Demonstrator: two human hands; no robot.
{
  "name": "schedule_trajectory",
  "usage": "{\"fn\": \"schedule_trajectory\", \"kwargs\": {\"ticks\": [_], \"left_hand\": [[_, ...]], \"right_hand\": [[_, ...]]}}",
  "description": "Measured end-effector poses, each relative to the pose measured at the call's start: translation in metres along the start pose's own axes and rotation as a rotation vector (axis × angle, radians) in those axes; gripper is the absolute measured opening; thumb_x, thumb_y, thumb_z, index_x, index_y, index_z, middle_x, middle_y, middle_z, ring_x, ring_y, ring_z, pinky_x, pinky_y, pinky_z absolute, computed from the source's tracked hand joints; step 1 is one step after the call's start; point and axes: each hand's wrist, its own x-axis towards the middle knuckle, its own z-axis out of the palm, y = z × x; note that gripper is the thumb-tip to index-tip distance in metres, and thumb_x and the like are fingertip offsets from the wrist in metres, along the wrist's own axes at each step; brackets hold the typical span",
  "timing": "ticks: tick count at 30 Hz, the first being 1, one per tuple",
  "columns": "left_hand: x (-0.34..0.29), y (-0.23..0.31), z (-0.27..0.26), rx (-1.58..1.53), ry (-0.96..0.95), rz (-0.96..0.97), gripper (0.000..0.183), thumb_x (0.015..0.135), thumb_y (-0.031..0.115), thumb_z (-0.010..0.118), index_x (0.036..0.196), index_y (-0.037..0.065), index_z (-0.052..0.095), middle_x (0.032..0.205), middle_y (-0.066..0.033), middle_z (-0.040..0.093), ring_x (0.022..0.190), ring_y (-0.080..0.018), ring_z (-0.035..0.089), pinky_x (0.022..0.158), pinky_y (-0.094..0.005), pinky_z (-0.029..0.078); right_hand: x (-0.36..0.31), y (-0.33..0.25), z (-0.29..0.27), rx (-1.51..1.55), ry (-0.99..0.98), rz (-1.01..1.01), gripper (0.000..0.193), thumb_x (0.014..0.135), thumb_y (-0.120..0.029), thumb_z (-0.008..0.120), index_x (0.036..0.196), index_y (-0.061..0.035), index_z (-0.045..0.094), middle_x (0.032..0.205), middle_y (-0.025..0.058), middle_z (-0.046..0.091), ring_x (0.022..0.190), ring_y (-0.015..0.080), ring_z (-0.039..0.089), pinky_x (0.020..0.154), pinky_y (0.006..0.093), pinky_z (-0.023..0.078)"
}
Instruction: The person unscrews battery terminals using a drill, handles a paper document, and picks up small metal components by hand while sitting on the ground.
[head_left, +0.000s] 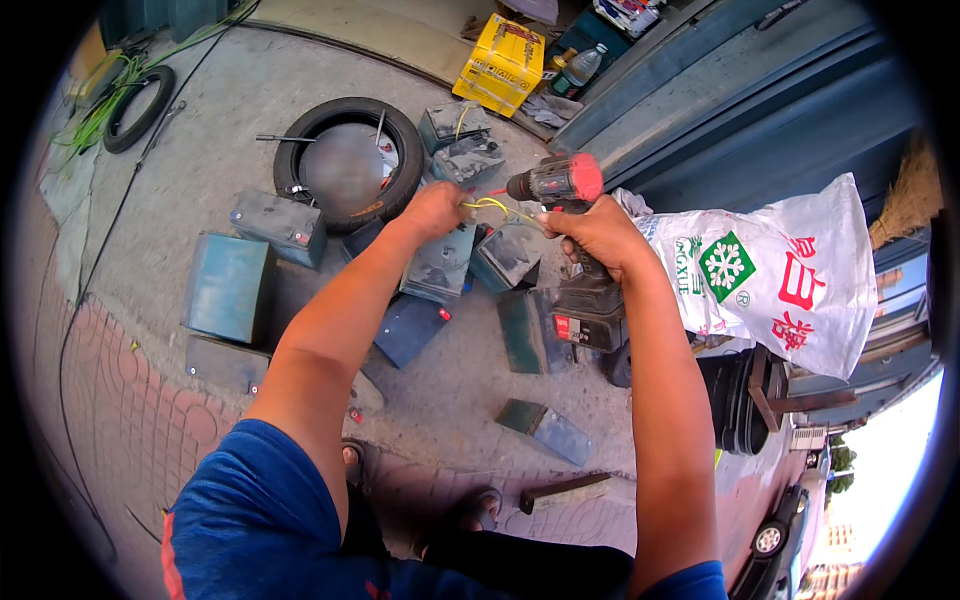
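My right hand (606,236) is wrapped round the grip of a red and black cordless drill (568,180), its chuck facing left. A yellow-green wire (492,203) bows between my two hands, with one end at my right thumb. My left hand (437,209) is closed at the other end of that wire, just above a grey-blue box-shaped battery (440,262). A short red piece shows at the drill's tip. More dusty batteries lie close by, among them a dark blue one (412,328) and a grey one (508,255). My left fingertips are partly hidden.
A tyre (402,135) with tools and a blurred round shape inside lies beyond my left hand. Large batteries (228,285) stand at left. A white printed sack (765,270) leans at right near a black bin (735,398). A yellow carton (500,65) is at the back.
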Motion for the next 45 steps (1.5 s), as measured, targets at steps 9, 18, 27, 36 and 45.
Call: {"fn": "schedule_trajectory", "kwargs": {"ticks": [9, 18, 27, 36, 45], "left_hand": [[0.031, 0.069, 0.002, -0.525, -0.057, -0.152, 0.024, 0.1, 0.022, 0.07, 0.105, -0.002, 0.071, 0.092, -0.0139, 0.074, 0.081, -0.0222, 0.072, 0.075, -0.0378, 0.058], [0.035, 0.092, 0.06, -1.663, 0.011, -0.395, 0.033, 0.107, 0.032, 0.064, 0.125, 0.004, 0.064, 0.113, -0.0052, 0.069, 0.11, -0.0143, 0.063, 0.098, -0.0344, 0.051], [0.038, 0.097, 0.075, -0.885, 0.131, -0.362, 0.03, 0.107, 0.028, 0.061, 0.12, 0.001, 0.064, 0.1, -0.0084, 0.068, 0.086, -0.0209, 0.059, 0.085, -0.035, 0.05], [0.045, 0.104, 0.113, -0.302, 0.165, -0.241, 0.032, 0.104, 0.024, 0.059, 0.123, -0.002, 0.063, 0.108, -0.0306, 0.07, 0.106, -0.0497, 0.066, 0.092, -0.0532, 0.052], [0.06, 0.105, 0.116, -0.224, 0.094, -0.243, 0.037, 0.099, 0.026, 0.062, 0.123, -0.002, 0.065, 0.109, -0.032, 0.071, 0.109, -0.0488, 0.066, 0.095, -0.0552, 0.053]], "right_hand": [[-0.02, 0.072, -0.024, -0.003, 0.304, 0.108, 0.017, 0.09, -0.015, 0.081, 0.095, -0.0039, 0.069, 0.078, 0.0023, 0.069, 0.054, 0.0095, 0.058, 0.048, 0.0268, 0.047], [-0.013, 0.127, -0.018, 0.057, 0.358, 0.118, 0.018, 0.089, -0.016, 0.081, 0.088, -0.0034, 0.069, 0.074, 0.0014, 0.067, 0.053, 0.0107, 0.057, 0.048, 0.0283, 0.047], [-0.012, 0.134, -0.013, 0.064, 0.353, 0.123, 0.02, 0.09, -0.017, 0.082, 0.092, -0.002, 0.069, 0.078, 0.0028, 0.068, 0.055, 0.0113, 0.057, 0.048, 0.0285, 0.046], [-0.008, 0.131, -0.031, 0.002, 0.26, 0.125, 0.018, 0.089, -0.016, 0.081, 0.091, -0.0014, 0.07, 0.074, 0.0028, 0.068, 0.054, 0.0123, 0.058, 0.049, 0.0298, 0.047], [0.026, 0.111, -0.085, -0.087, 0.005, 0.172, 0.018, 0.091, -0.016, 0.08, 0.092, -0.0001, 0.071, 0.074, 0.0061, 0.069, 0.054, 0.0118, 0.058, 0.049, 0.0289, 0.047]]}}
